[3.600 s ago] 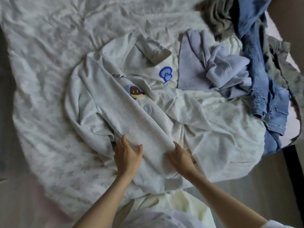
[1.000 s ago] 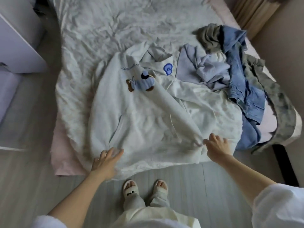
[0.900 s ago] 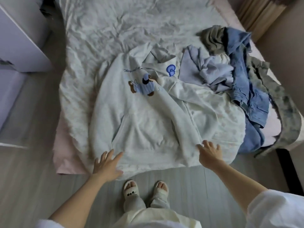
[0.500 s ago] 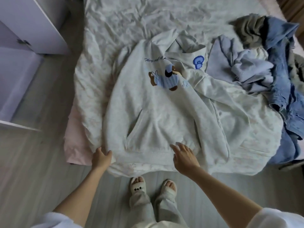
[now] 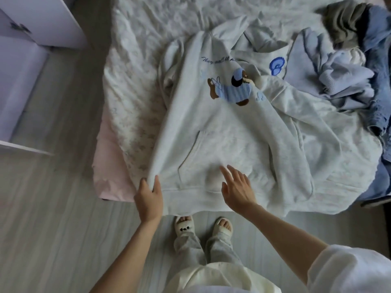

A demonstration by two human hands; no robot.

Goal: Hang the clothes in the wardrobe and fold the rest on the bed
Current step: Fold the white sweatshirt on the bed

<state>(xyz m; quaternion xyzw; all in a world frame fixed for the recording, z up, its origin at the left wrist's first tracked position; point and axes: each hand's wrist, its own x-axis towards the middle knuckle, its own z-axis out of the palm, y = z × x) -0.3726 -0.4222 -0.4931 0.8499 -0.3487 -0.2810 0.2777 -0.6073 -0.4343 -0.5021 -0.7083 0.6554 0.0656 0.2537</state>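
Note:
A pale grey hoodie (image 5: 213, 127) with a bear print and a front pocket lies face up on the bed (image 5: 148, 28), its hem hanging over the near edge. My left hand (image 5: 148, 197) pinches the hem's lower left corner between thumb and fingers. My right hand (image 5: 238, 188) lies on the hem below the pocket with straight fingers. One sleeve runs diagonally across the hoodie's right side. A second white garment with a blue logo (image 5: 277, 65) lies partly under it.
At the bed's right end is a pile: a lilac sweatshirt (image 5: 338, 77), blue jeans (image 5: 380, 92) and an olive garment (image 5: 342, 24). A white cabinet (image 5: 31, 39) stands on the left. My slippered feet (image 5: 203, 226) stand on grey floor by the bed.
My right hand has slid left along the hem toward the pocket. My left hand has taken hold of the hem's left corner. The view has shifted left and closer.

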